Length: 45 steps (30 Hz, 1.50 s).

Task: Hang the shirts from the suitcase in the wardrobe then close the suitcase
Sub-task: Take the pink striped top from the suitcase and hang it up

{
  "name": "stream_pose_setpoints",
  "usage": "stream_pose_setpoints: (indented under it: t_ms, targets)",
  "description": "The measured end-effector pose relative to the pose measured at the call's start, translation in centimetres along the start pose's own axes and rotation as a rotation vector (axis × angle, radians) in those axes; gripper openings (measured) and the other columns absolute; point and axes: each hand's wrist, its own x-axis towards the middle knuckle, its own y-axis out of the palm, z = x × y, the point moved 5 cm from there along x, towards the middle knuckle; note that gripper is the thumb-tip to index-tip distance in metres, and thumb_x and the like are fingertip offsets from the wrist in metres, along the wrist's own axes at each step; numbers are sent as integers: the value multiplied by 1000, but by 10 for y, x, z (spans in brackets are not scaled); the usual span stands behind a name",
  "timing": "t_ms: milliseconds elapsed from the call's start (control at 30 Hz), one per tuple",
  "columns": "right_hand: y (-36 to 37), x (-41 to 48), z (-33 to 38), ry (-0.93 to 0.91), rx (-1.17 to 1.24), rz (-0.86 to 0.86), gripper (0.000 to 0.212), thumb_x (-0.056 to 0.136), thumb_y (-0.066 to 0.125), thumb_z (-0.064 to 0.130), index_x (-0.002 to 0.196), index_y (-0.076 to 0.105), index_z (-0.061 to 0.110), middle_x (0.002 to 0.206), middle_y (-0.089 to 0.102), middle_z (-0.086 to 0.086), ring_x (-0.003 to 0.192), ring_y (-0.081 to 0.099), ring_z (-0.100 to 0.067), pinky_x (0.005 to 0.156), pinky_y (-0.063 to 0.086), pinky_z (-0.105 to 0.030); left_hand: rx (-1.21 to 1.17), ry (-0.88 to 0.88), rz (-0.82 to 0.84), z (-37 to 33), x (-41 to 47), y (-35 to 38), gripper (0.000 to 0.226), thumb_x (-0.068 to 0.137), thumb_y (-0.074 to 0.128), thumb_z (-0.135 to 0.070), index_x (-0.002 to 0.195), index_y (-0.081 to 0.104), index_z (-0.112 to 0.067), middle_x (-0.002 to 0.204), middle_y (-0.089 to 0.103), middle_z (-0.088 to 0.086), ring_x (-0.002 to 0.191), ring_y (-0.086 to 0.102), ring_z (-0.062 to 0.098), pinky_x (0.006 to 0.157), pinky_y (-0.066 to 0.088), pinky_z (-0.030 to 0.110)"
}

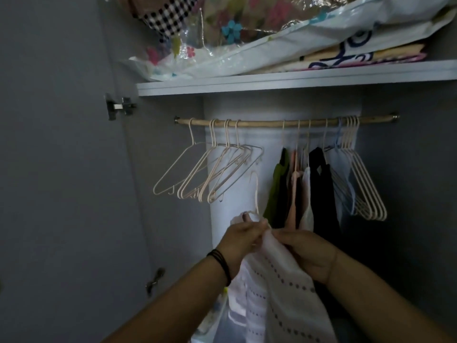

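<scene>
With the fingers of the left hand pinching the pale hanger and the right hand gripping the white dotted shirt below the wooden rail, a half-seated shoulder could let the shirt slip off on lifting.

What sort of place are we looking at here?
An open wardrobe, probably in a home bedroom. A wooden rail carries empty hangers and hung clothes, a shelf above holds bagged fabrics, and the left hand and right hand grip a white shirt.
</scene>
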Motion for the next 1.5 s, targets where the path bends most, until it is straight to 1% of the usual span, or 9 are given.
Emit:
stream_pose_setpoints:
  t_ms: [233, 333, 467, 667, 900, 1033, 1133, 1400, 1500]
  targets:
    - [2, 50, 41, -153, -161, -191, 38, 100, 40, 13, 132, 45, -8, 131, 51, -28, 99, 56, -28, 80, 46, -30, -277, -138, 60, -23, 67, 13, 17, 90, 62, -30, 94, 65, -13, 85, 64, 0, 81, 57, 13, 70, 49, 24]
    - [0, 52, 64, -247, -255, -212, 30, 94, 53, 13, 117, 56, -7, 101, 64, -22, 74, 56, -20, 71, 48, -31, -287, -124, 39, -44, 92, 14, 15, 93, 59, -26, 81, 62, -16, 71, 62, -2, 70, 56, 10, 58, 51, 22]
    - [-8, 48, 76, -347, -300, -253, 15, 92, 58, 20, 82, 67, 15, 86, 66, -9, 88, 61, -23, 90, 47, -36, -345, -103, 19, -70, 126, 12, 22, 97, 53, -22, 77, 59, -14, 60, 53, -1, 57, 47, 9, 54, 45, 20]
    - [-23, 50, 87, -390, -451, -375, 32, 87, 63, 30, 92, 65, -2, 95, 65, -25, 81, 60, -25, 74, 48, -33, -337, -63, 32, -91, 159, 27, 20, 95, 56, -24, 76, 58, -17, 38, 49, -10, 33, 45, 0, 39, 39, 12]
    - [-28, 72, 108, -505, -395, -484, 28, 92, 56, 18, 99, 62, -8, 102, 63, -28, 95, 62, -40, 85, 51, -47, -167, 45, 132, -114, 190, 45, 18, 94, 57, -30, 90, 68, -16, 58, 52, -4, 51, 44, 8, 47, 37, 16]
    - [-27, 88, 120, -542, -385, -510, 24, 93, 55, 20, 79, 58, 1, 86, 61, -20, 76, 60, -25, 72, 48, -32, -103, 55, 151, -118, 204, 45, 26, 89, 64, -32, 102, 68, -9, 94, 68, 7, 79, 60, 15, 57, 47, 21]
    - [-25, 102, 128, -540, -397, -524, 23, 92, 56, 22, 81, 59, 2, 83, 62, -16, 77, 60, -23, 76, 50, -35, -147, 49, 179, -123, 215, 44, 22, 90, 63, -27, 98, 68, -7, 88, 67, 5, 75, 60, 13, 49, 49, 17]
    - [-26, 116, 125, -616, -415, -576, 22, 93, 54, 19, 81, 56, 1, 76, 54, -13, 73, 55, -17, 64, 43, -22, -179, 79, 235, -120, 240, 48, 15, 93, 59, -23, 93, 69, -13, 96, 67, 5, 91, 60, 19, 86, 50, 31]
    - [-27, 120, 131, -622, -404, -576, 26, 93, 55, 22, 83, 59, -1, 72, 55, -9, 69, 54, -15, 56, 43, -13, -254, 39, 267, -124, 247, 50, 14, 92, 60, -22, 92, 67, -10, 92, 66, 6, 84, 61, 16, 63, 54, 22]
